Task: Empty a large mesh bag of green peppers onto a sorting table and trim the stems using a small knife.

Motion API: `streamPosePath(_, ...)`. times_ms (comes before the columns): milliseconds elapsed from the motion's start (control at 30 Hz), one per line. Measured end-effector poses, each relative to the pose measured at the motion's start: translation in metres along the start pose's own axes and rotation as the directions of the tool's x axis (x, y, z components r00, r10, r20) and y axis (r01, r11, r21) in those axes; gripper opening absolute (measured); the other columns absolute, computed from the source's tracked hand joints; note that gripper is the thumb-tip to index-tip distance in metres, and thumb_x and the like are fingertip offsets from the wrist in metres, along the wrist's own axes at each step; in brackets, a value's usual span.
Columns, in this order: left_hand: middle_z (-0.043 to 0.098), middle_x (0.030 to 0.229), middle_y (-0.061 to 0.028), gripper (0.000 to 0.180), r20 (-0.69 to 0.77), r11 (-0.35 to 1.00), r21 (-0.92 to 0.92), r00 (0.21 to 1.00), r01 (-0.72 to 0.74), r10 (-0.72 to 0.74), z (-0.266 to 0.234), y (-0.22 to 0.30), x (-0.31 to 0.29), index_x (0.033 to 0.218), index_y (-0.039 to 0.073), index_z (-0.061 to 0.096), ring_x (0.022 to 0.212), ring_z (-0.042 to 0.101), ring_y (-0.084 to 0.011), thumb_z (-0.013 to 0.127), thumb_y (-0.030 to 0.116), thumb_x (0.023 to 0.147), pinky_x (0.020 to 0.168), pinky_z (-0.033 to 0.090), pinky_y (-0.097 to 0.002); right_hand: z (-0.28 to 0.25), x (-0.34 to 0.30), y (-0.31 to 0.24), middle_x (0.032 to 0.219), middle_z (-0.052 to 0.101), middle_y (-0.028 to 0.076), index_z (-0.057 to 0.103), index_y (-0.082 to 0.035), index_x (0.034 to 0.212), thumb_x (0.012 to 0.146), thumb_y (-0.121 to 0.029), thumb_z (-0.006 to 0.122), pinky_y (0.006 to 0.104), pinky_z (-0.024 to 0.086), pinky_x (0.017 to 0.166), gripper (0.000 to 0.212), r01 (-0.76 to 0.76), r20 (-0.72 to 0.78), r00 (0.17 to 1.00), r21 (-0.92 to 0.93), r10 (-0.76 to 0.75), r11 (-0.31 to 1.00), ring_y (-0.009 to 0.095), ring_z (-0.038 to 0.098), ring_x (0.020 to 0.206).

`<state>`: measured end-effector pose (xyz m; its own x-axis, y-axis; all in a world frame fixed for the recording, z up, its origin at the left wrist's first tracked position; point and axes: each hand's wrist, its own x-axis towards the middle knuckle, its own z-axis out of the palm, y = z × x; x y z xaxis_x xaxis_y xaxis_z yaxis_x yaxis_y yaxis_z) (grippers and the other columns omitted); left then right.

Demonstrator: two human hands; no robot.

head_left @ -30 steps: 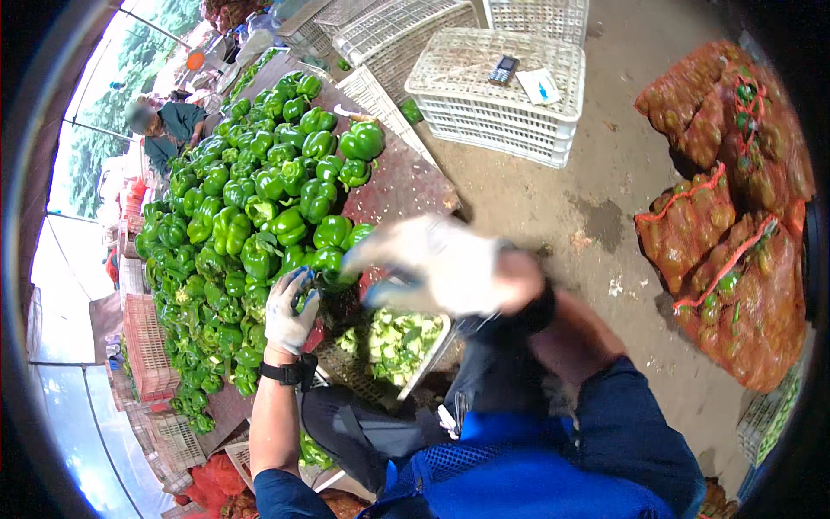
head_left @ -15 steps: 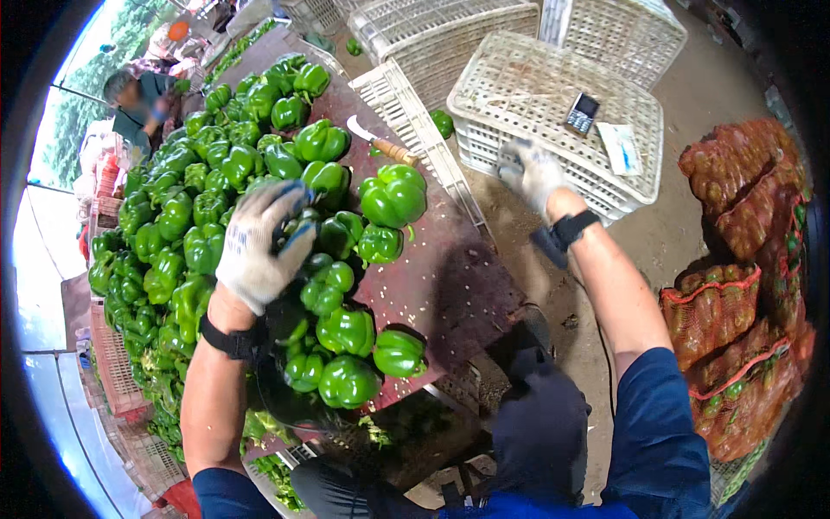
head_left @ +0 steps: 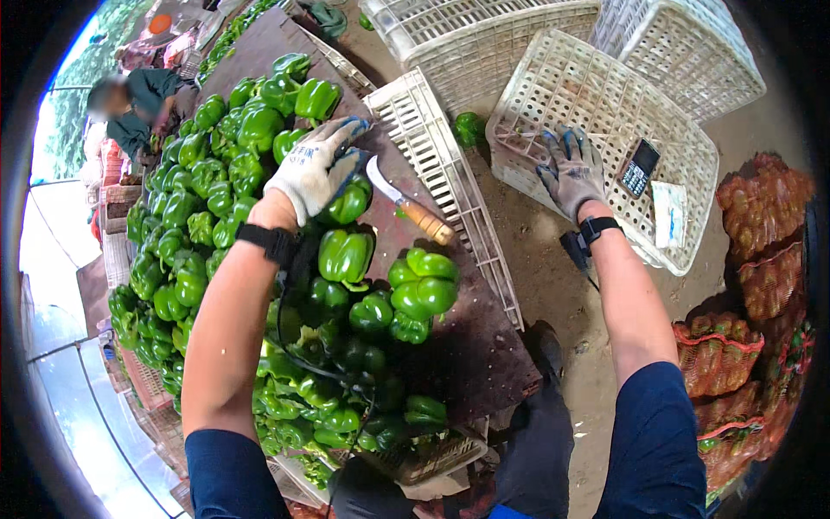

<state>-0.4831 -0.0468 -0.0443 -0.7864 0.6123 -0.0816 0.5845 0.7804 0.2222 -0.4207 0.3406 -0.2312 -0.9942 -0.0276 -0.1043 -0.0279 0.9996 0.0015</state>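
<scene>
Here the left hand (head_left: 316,164), in a white work glove with blue fingertips, lies palm down on a green bell pepper (head_left: 350,201) at the upper edge of the heap, its fingers curled loosely over the fruit; whether they actually grip it cannot be told from above. Just beside that glove, to the right, a knife (head_left: 406,208) with a pale curved blade and a wooden handle lies on the dark table (head_left: 484,346); its blade tip is close to the gloved fingers, the handle pointing away toward the table's right edge. The right hand (head_left: 572,173), in a grey glove with blue fingertips, is spread open and flat, fingers splayed, pressing on the rim of a white plastic crate (head_left: 692,186) that stands on the dirt floor; it holds nothing. Inside that crate, near the hand, lie a small dark phone (head_left: 640,167) and a white packet (head_left: 669,214).

Green peppers (head_left: 199,216) cover the left half of the table in a long pile; a few sit apart near its middle. A flat white crate panel (head_left: 450,182) leans along the table's right side; more white crates (head_left: 484,39) are stacked beyond. Red mesh sacks (head_left: 761,285) filled with produce lie at the far right. Another person (head_left: 143,99) in dark green works at the table's far end.
</scene>
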Motion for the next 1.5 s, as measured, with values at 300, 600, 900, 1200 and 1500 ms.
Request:
streamPosePath(300, 0.031, 0.153, -0.0169, 0.066, 0.326, 0.947, 0.321, 0.939, 0.001, -0.111, 0.045, -0.062, 0.040, 0.151, 0.019, 0.029, 0.140, 0.032, -0.0376, 0.054, 0.036, 0.093, 0.116, 0.020, -0.0523, -0.008, 0.002, 0.002, 0.156, 0.031, 0.008, 0.030, -0.024, 0.152, 0.096, -0.050, 0.041, 0.0494, 0.013, 0.117, 0.062, -0.003, 0.086, 0.996, -0.102, 0.012, 0.995, 0.031, 0.023, 0.144)
streamPosePath(600, 0.015, 0.160, -0.0164, 0.078, 0.492, 0.931, 0.354, 0.829, 0.088, -0.265, 0.048, -0.059, 0.049, 0.155, 0.016, 0.014, 0.148, 0.013, -0.0349, 0.054, 0.039, 0.093, 0.118, 0.008, -0.0540, -0.023, 0.013, -0.054, 0.126, 0.059, 0.011, 0.064, -0.012, 0.111, 0.076, -0.012, 0.067, 0.0440, 0.040, 0.106, 0.036, 0.315, -0.205, 0.949, 0.610, -0.240, 0.727, 0.032, 0.048, 0.124)
streamPosePath(900, 0.004, 0.161, -0.0178, 0.081, 0.497, 0.969, 0.116, 0.832, 0.219, -0.248, 0.067, -0.085, 0.034, 0.156, 0.015, 0.014, 0.148, -0.007, -0.0378, 0.052, 0.046, 0.091, 0.117, -0.009, -0.0498, -0.032, 0.228, -0.129, 0.137, 0.054, 0.012, 0.062, -0.009, 0.125, 0.093, -0.023, 0.052, 0.0356, 0.038, 0.107, 0.036, 0.034, 0.679, 0.700, 0.276, -0.220, 0.961, 0.024, 0.050, 0.128)
streamPosePath(1200, 0.007, 0.162, -0.0147, 0.076, 0.532, 0.973, 0.040, 0.819, 0.229, -0.215, 0.063, -0.090, 0.035, 0.156, 0.021, 0.015, 0.149, -0.002, -0.0380, 0.047, 0.050, 0.094, 0.118, -0.005, -0.0497, 0.167, 0.261, -0.158, 0.135, 0.057, 0.014, 0.062, -0.012, 0.128, 0.095, -0.024, 0.046, 0.0450, 0.045, 0.101, 0.038, 0.083, 0.369, 0.901, 0.372, -0.229, 0.925, 0.032, 0.054, 0.125)
streamPosePath(1500, 0.014, 0.161, -0.0117, 0.070, 0.448, 0.968, -0.054, 0.872, 0.246, -0.196, 0.060, -0.092, 0.036, 0.153, 0.023, 0.025, 0.149, 0.007, -0.0333, 0.053, 0.043, 0.092, 0.120, 0.002, -0.0490, 0.170, 0.260, -0.149, 0.131, 0.058, 0.016, 0.063, -0.010, 0.122, 0.092, -0.024, 0.050, 0.0443, 0.046, 0.099, 0.035, 0.081, 0.353, 0.914, 0.321, -0.199, 0.944, 0.033, 0.056, 0.121)
